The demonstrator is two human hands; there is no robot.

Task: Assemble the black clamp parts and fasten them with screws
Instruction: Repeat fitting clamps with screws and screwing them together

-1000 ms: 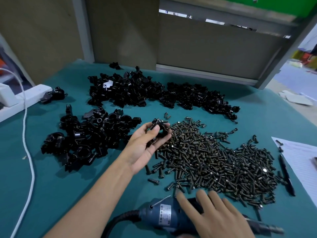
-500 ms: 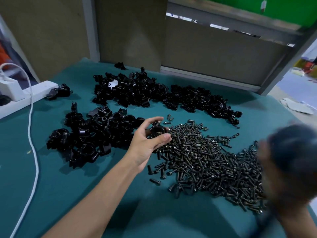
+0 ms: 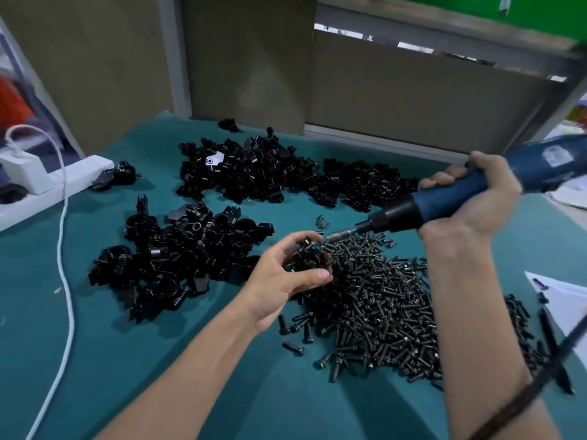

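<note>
Left hand (image 3: 282, 276) cupped low, right hand (image 3: 471, 198) fisted higher.

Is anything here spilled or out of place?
Nothing looks damaged. The screws lie in a loose heap, with a few strays at its near edge, and one black clamp part sits apart beside the white power strip.

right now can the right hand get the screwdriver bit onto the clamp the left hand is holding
Probably yes. The right hand grips the electric screwdriver, its bit just beside the black clamp held in the left hand, with nothing between them.
</note>
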